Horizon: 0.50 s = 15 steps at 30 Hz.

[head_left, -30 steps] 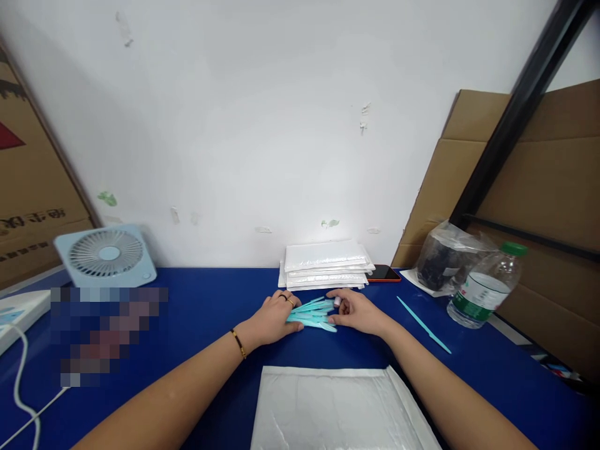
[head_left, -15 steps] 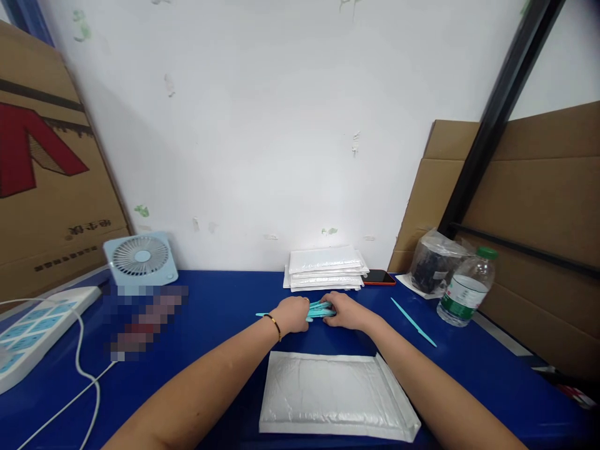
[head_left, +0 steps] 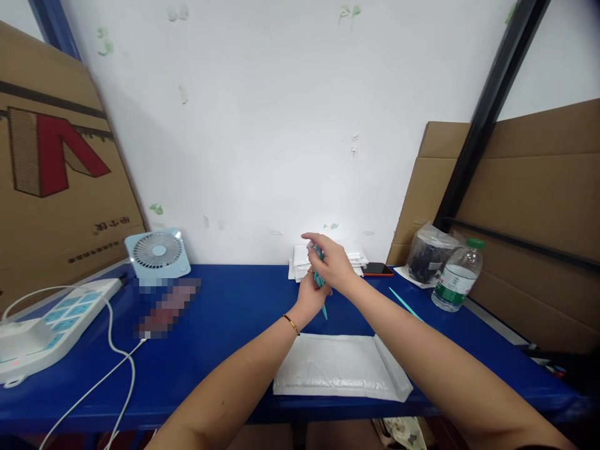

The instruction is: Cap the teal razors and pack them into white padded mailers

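Observation:
Above the blue table, my left hand (head_left: pixel 312 297) is closed round the lower part of a bundle of slim turquoise plastic sticks (head_left: pixel 319 259). The bundle stands nearly upright, with one stick end poking out below my fingers. My right hand (head_left: pixel 334 261) is at its upper part, thumb and fingers curled about it while one finger stretches out to the left. Much of the bundle is hidden by both hands. A single turquoise stick (head_left: pixel 404 302) lies on the table to the right, partly covered by my right forearm. Below my wrists rests a white padded envelope (head_left: pixel 337 369).
Behind my hands, a stack of white padded envelopes (head_left: pixel 300 265) sits by the wall, beside a phone (head_left: pixel 377 269). A water bottle (head_left: pixel 457 278) and a bagged dark item (head_left: pixel 427 256) stand right. A fan (head_left: pixel 159 253) and power strip (head_left: pixel 70 328) with cables are left.
Both hands have lifted the turquoise bundle off the table and turned it from lying flat to nearly upright. My right hand moved above my left. The camera view has shifted slightly.

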Available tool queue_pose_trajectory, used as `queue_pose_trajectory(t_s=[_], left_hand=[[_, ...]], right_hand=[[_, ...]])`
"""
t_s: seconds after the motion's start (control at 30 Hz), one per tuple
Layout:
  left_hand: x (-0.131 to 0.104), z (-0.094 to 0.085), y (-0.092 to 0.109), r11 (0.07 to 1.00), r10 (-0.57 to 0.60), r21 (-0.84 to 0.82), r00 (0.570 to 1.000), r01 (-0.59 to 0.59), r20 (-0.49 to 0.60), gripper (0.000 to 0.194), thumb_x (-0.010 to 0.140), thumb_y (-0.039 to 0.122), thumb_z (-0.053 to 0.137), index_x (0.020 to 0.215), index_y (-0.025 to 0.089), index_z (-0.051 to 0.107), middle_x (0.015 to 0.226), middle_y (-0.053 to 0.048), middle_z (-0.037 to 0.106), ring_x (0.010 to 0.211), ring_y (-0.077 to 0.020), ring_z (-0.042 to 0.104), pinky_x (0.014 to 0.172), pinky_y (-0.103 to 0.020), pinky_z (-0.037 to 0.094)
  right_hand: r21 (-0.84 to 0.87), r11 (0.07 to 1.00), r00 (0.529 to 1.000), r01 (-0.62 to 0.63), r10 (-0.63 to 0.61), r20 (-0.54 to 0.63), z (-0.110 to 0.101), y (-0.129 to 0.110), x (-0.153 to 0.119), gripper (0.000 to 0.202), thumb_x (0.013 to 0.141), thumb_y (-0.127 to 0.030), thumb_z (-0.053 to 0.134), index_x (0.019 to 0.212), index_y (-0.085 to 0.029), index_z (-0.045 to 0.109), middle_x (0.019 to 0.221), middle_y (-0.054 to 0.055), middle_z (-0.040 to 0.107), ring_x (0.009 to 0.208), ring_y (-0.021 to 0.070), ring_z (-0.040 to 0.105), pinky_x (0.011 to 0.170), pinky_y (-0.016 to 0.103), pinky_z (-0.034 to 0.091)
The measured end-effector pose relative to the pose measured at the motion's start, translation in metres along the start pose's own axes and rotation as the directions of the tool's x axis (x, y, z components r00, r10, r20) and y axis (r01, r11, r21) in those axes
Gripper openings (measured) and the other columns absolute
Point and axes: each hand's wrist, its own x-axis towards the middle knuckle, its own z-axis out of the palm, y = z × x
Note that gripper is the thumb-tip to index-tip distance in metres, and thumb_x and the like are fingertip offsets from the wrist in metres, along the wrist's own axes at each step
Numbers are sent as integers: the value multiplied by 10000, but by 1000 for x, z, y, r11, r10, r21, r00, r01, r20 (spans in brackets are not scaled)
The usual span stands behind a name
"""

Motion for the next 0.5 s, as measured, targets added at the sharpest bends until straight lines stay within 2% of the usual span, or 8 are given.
queue_pose_trajectory(t_s=[0.07, 0.13, 0.23, 0.33, 0.4, 0.5], left_hand=[[-9, 2, -11, 997, -69, -42, 998, 68, -11, 194, 699, 134, 537, 884, 147, 480, 635, 7, 594, 589, -139, 577, 537, -223, 433], [-18, 2, -23, 993, -113, -28, 994, 113, 16, 137, 674, 100, 542, 793, 143, 490, 626, 1, 599, 579, -131, 565, 524, -216, 424], [-21, -2, -30, 992, -125, -7, 987, 127, 98, 70, 678, 98, 542, 701, 144, 494, 608, -1, 599, 565, -122, 560, 508, -204, 411], [-12, -10, -15, 995, -99, 13, 980, 98, 174, 49, 705, 164, 570, 724, 146, 528, 589, 14, 596, 555, -123, 568, 524, -207, 416], [-2, -15, 3, 998, -63, 41, 975, 55, 214, 142, 721, 241, 590, 828, 156, 554, 577, 30, 594, 523, -125, 568, 523, -215, 414], [13, -16, 27, 967, 58, 226, 967, -116, 249, 242, 775, 328, 547, 961, 172, 546, 575, 33, 593, 532, -142, 583, 550, -231, 422]], right_hand=[[-22, 1000, 998, 1, 1, 70, 12, -3, -12, 271, 858, -172, 385, 1053, -215, 569, 928, 41, 582, 853, 150, 548, 772, 255, 403], [-70, 997, 985, -21, 33, 170, 23, 1, -27, 220, 868, -188, 389, 908, -193, 605, 848, 39, 568, 792, 144, 544, 726, 250, 403], [-134, 990, 970, -34, 65, 235, 22, 10, -41, 232, 893, -235, 380, 810, -176, 588, 804, 37, 540, 753, 138, 528, 689, 246, 393], [-147, 988, 973, -47, 78, 217, 1, 14, -41, 239, 899, -255, 376, 788, -178, 574, 792, 30, 529, 751, 136, 523, 688, 243, 386], [-133, 989, 985, -67, 87, 150, -19, 14, -35, 234, 896, -275, 385, 792, -182, 572, 783, 25, 530, 760, 139, 524, 694, 243, 385], [-109, 990, 996, -84, 84, -5, -40, 7, -24, 243, 895, -333, 391, 804, -186, 561, 792, 22, 534, 768, 142, 521, 695, 247, 386]])
